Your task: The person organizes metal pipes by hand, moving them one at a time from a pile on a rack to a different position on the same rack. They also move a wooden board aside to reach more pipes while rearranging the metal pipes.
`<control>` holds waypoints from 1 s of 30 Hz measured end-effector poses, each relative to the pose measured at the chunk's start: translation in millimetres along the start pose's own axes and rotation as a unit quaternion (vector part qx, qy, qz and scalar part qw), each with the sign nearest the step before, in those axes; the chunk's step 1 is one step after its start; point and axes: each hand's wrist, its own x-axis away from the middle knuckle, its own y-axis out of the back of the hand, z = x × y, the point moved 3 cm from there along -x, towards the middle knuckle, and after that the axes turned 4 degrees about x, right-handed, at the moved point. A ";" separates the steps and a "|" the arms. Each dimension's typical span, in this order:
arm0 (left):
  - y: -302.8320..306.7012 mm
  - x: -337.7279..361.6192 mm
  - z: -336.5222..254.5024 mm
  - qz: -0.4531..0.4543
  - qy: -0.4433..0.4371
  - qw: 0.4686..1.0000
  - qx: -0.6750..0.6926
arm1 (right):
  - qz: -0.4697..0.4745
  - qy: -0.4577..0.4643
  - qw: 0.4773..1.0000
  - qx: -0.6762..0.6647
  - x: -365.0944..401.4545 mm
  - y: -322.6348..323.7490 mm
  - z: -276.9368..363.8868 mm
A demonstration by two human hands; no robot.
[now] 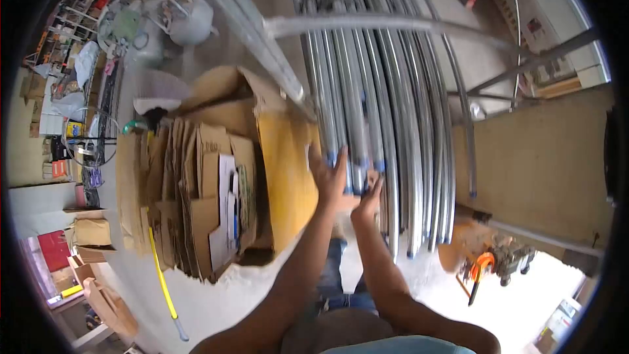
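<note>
Long shiny metal pipes (409,124), several with blue ends, lie side by side and run away from me. My left hand (329,174) is at the near ends of the leftmost pipes, its thumb and fingers around them. Just to its right, my right hand (368,202) is closed on the end of a neighbouring pipe (359,137). The palms and the exact grip are partly hidden, and the pipe ends between the hands are slightly blurred.
A large cardboard box (265,157) full of flattened cardboard (200,200) stands close on the left. A metal crossbar (393,24) spans above the pipes. A yellow pole (162,275) is at lower left; an orange-and-black tool (481,269) is at lower right.
</note>
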 end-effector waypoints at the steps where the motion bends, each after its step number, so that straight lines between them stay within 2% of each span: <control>1: -0.2 -6.7 -4.1 0.048 -0.011 0.999 -0.016 | 0.030 -0.053 0.997 -0.052 -12.9 17.9 -17.1; 2: -1.7 -9.8 -7.7 0.067 0.006 0.998 -0.021 | 0.027 -0.072 0.995 -0.068 -18.7 19.5 -22.7; 3: -7.5 -10.1 11.3 0.103 0.024 0.994 -0.004 | 0.032 -0.053 0.994 -0.090 -16.4 13.8 -21.6; 4: -6.1 -8.1 3.7 0.111 0.078 0.990 0.030 | 0.031 -0.048 0.992 -0.111 -0.7 -2.7 -4.7; 5: -5.7 -9.1 -5.2 0.113 0.129 0.983 0.066 | -0.048 -0.074 0.991 -0.103 23.6 -27.0 18.1; 6: -9.4 -14.2 4.8 0.132 0.135 0.980 0.055 | -0.064 -0.024 0.992 -0.103 27.8 -37.3 23.6; 7: -9.6 -18.3 11.8 0.150 0.135 0.978 0.048 | -0.063 -0.053 0.990 -0.117 18.8 -32.4 14.2; 9: -7.4 -24.4 20.7 0.174 0.152 0.973 0.023 | -0.057 -0.053 0.976 -0.202 14.5 -33.6 7.0; 11: -3.7 -25.8 27.9 0.196 0.169 0.966 -0.004 | -0.056 -0.065 0.971 -0.223 21.2 -38.0 9.7; 13: -5.5 -29.9 27.6 0.236 0.161 0.958 0.036 | -0.051 -0.074 0.966 -0.244 24.6 -43.1 12.1; 15: -6.9 -25.8 27.4 0.214 0.166 0.961 0.057 | 0.010 -0.064 0.965 -0.255 27.9 -50.2 16.8; 16: -6.3 -23.8 27.0 0.188 0.169 0.964 0.078 | 0.010 -0.063 0.965 -0.254 35.4 -60.5 25.5; 18: -3.7 -22.7 20.4 0.191 0.171 0.963 0.084 | -0.079 -0.011 0.981 -0.174 52.0 -84.3 50.3; 19: -3.3 -23.6 18.6 0.195 0.173 0.961 0.087 | -0.078 -0.012 0.982 -0.173 42.4 -83.1 42.6; 20: -4.0 -28.0 25.4 0.260 0.189 0.941 0.105 | -0.100 -0.010 0.977 -0.186 29.2 -77.8 30.5; 21: -6.1 -27.5 25.6 0.257 0.189 0.942 0.105 | -0.122 -0.008 0.972 -0.200 23.6 -79.2 29.0; 23: -6.4 -22.8 27.4 0.212 0.221 0.943 0.131 | -0.123 -0.007 0.964 -0.236 12.7 -84.7 25.0; 24: -6.5 -22.8 28.3 0.214 0.219 0.943 0.128 | -0.124 -0.006 0.954 -0.273 10.3 -90.2 25.3; 28: -8.2 -22.6 30.0 0.202 0.231 0.943 0.129 | -0.154 0.006 0.950 -0.270 5.2 -99.0 30.3; 30: -14.1 -21.0 39.7 0.183 0.205 0.938 0.210 | -0.099 0.080 0.954 -0.270 2.1 -98.3 38.0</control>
